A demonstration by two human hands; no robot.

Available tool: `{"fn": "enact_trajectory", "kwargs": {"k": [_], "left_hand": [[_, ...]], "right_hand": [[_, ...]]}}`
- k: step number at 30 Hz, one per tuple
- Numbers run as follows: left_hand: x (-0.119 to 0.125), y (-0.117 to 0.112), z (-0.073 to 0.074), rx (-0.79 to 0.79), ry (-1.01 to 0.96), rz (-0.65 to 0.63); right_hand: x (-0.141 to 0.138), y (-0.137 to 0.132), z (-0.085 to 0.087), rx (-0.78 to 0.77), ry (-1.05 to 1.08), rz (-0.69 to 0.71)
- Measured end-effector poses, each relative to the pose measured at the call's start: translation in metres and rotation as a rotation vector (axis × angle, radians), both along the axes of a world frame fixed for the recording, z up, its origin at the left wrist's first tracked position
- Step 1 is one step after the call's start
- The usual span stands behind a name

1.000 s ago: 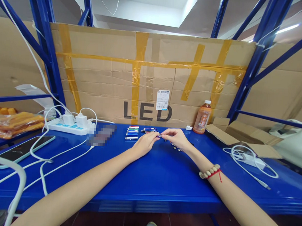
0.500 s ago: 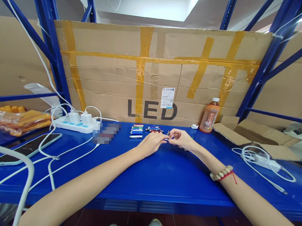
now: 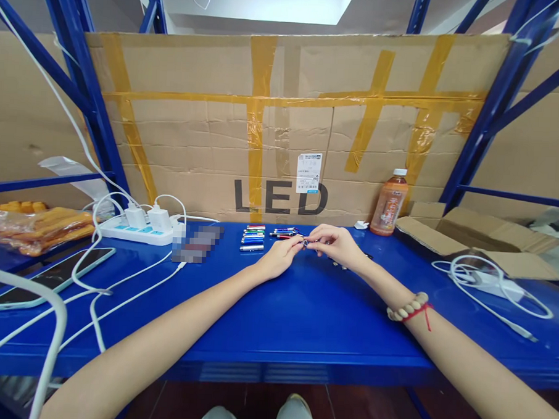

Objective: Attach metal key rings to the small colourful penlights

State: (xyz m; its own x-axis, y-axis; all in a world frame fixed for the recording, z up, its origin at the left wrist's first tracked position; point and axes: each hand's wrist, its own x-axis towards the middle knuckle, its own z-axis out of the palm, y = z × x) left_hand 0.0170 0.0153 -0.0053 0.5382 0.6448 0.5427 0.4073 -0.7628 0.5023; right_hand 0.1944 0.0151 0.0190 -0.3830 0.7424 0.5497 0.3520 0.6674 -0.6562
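My left hand (image 3: 280,256) and my right hand (image 3: 336,245) meet over the far middle of the blue shelf (image 3: 302,322). Both pinch one small dark and silvery object (image 3: 306,242) between their fingertips; it is too small to name. Just left of the hands lies a neat row of small coloured tubes (image 3: 253,237). More of the same tubes (image 3: 283,232) lie loose behind my fingers. Small pieces (image 3: 339,264) sit on the shelf under my right wrist. A bead bracelet with a red thread (image 3: 407,308) is on my right wrist.
An orange drink bottle (image 3: 389,203) stands at the back right beside an open cardboard box (image 3: 482,240). A white power strip (image 3: 137,231) with chargers, cables and a phone (image 3: 49,278) lie at left. A coiled white cable (image 3: 489,283) is at right. Taped cardboard marked LED (image 3: 283,123) closes the back.
The hands stay together on the small object, with the fingers shifting slightly. The view has tilted a little, so everything sits a bit higher in the picture.
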Motion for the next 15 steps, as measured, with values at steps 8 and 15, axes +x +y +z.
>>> {"fn": "enact_trajectory", "kwargs": {"k": [8, 15], "left_hand": [[-0.0006, -0.0027, -0.0010, 0.008, 0.173, -0.050], [-0.0020, -0.0084, -0.0006, -0.003, 0.264, -0.008]], "right_hand": [[0.0091, 0.0023, -0.0018, 0.055, -0.091, 0.041], [0.0047, -0.0024, -0.0029, -0.142, -0.026, 0.127]]}}
